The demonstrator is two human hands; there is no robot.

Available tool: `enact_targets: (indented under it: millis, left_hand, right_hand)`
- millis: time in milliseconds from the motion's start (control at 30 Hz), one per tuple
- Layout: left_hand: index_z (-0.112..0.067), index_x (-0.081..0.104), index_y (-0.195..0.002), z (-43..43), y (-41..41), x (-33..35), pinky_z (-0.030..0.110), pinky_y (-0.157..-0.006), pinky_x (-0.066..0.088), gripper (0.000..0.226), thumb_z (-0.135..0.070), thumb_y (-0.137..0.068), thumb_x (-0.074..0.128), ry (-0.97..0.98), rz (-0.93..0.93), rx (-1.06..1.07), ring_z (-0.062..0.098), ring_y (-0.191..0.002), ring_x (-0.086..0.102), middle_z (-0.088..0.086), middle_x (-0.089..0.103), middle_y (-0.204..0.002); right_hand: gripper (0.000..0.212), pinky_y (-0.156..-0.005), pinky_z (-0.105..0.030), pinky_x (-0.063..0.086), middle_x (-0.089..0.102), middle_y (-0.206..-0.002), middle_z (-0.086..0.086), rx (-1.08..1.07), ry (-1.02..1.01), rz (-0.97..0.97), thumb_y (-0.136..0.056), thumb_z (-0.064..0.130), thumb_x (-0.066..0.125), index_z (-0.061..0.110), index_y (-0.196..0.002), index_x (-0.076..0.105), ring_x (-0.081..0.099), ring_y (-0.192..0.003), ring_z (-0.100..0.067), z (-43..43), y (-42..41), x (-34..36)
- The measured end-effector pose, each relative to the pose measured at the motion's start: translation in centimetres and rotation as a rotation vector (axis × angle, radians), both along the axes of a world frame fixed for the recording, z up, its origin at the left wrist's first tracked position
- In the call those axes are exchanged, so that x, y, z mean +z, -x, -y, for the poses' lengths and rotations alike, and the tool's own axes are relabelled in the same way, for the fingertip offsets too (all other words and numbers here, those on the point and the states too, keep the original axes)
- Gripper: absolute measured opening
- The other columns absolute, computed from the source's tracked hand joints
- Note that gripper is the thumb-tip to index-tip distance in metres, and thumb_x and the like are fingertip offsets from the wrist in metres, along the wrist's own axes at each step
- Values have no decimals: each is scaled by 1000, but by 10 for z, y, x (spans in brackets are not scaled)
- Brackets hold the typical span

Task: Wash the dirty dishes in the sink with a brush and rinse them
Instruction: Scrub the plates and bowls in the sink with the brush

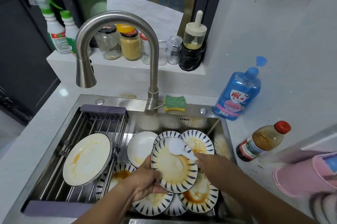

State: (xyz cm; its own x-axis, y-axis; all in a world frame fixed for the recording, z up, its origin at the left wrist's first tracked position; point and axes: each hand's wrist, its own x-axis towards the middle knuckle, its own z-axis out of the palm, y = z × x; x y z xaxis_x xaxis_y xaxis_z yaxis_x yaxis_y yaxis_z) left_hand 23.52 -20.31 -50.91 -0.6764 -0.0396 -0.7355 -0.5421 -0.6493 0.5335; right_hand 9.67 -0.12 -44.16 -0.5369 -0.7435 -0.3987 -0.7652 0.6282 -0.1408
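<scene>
Dirty plate (174, 167) with a blue leaf rim, smeared orange-brown, is held tilted above the sink (116, 100), over a heap of similar stained plates (198, 196). The left hand (145, 181) grips its lower-left edge. The right hand (209, 161) holds the handle of a white brush (177, 148), whose round head lies at the plate's upper rim; the bristles are hidden, so contact is probable, not certain. A large white plate (87, 158) rests on the drying rack (102, 125) across the sink's left half. A blue detergent bottle (237, 96) stands on the worktop (36, 141).
</scene>
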Motion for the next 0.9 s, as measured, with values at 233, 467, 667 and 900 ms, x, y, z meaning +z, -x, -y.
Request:
enact_targets:
  millis: [233, 467, 667, 900]
  left_hand:
    - [-24, 52, -135, 18, 4, 1, 71, -72, 56, 75, 31, -85, 40, -21, -45, 68, 49, -98, 70, 27, 54, -134]
    - [-27, 53, -135, 14, -1, 9, 72, -80, 54, 75, 28, -86, 41, -36, -84, -49, 52, -108, 67, 24, 61, -134]
    - [-23, 51, -138, 14, -2, 11, 74, -81, 51, 76, 31, -85, 43, -78, -77, -50, 42, -96, 73, 25, 69, -112]
    - [-5, 56, -126, 17, -11, 30, 82, -98, 35, 40, 5, -89, 64, -264, -196, 141, 36, -83, 74, 22, 62, -115]
  right_hand:
    - [31, -62, -26, 46, 57, -79, 13, 12, 10, 228, -108, 44, 34, 36, -130, 54, 54, -66, -4, -8, -22, 15]
    - [38, -71, -34, 59, 67, -97, 6, -36, -62, -33, -108, 31, 39, 32, -145, 40, 65, -81, -12, -14, 5, 21]
    - [37, -61, -26, 41, 60, -85, 10, -25, 61, 212, -109, 42, 35, 35, -142, 50, 52, -68, -5, 18, -18, 26]
    - [40, -75, -33, 48, 59, -87, 16, 38, 46, 263, -108, 47, 33, 42, -145, 44, 51, -71, -2, 11, -31, 52]
